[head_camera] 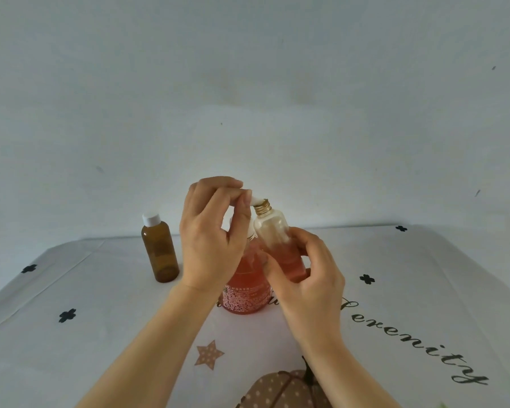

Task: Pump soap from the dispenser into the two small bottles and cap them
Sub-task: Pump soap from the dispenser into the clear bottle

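**Soap Is Being Pumped Into the Clear Bottle**

Nearest, a spotted pumpkin picture (283, 390) is seen on the surface (100, 334), between the two wrists. Just past it, the right hand (306, 278) is curled round the small clear bottle (273, 231). The bottle is held up off the surface and tipped toward the left hand (215, 234). Some pink soap is seen in its bottom. Its gold neck is open, with no cap on. The bottle is judged to be light, hard and smooth, so it could slip if soap gets on it. It is best held round the middle.

The left hand is curled over the pump top of the dispenser (248, 287), and the white spout (256, 199) sits right at the bottle's neck. The dispenser stands between the two hands, partly hidden by them. It looks heavy with soap and steady, so only the top needs to be pressed.

Farther back, left of the left hand and well apart from it, the brown bottle (159, 251) stands upright with a white cap (151, 219) on. Whether it holds soap cannot be told.
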### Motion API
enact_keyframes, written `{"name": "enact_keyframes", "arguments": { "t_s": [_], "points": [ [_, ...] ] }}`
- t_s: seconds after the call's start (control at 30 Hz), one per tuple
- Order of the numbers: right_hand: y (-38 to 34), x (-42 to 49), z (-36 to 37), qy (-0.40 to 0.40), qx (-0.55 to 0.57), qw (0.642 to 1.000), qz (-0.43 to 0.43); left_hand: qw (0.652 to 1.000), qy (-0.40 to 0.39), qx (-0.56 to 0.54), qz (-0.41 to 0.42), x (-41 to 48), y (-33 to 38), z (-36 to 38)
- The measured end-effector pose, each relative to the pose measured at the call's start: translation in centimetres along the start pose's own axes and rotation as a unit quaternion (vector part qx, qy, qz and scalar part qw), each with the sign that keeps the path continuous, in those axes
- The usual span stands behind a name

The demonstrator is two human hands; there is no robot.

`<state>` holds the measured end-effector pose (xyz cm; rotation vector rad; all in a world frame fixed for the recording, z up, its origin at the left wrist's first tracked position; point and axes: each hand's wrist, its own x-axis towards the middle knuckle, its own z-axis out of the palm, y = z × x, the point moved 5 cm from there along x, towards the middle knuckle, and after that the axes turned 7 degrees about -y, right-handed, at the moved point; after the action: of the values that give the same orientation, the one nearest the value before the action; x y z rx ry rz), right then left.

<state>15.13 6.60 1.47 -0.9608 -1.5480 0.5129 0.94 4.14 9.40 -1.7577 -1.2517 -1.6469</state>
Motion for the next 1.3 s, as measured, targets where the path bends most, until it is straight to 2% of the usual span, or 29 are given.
{"name": "enact_keyframes", "arguments": {
  "t_s": [0.23,0.53,0.87,1.13,1.3],
  "points": [
    [0.3,-0.1,0.0,-0.016,0.006,1.000,0.019,0.999,-0.012,-0.034,-0.032,1.1,-0.6,0.3],
    [0.3,-0.1,0.1,-0.018,0.013,1.000,0.021,0.995,0.023,-0.067,-0.077,0.1,-1.0,1.1],
    [0.7,-0.2,-0.2,-0.029,0.004,0.999,0.036,0.989,0.010,-0.078,-0.124,-1.5,-1.2,1.1],
    [0.0,-0.1,0.1,-0.007,0.017,1.000,0.015,0.995,-0.001,-0.048,-0.082,0.0,-0.3,0.7],
    [0.0,0.1,0.2,-0.006,0.008,1.000,0.014,0.998,0.022,-0.025,-0.052,-0.7,-0.1,0.9]
  ]
}}
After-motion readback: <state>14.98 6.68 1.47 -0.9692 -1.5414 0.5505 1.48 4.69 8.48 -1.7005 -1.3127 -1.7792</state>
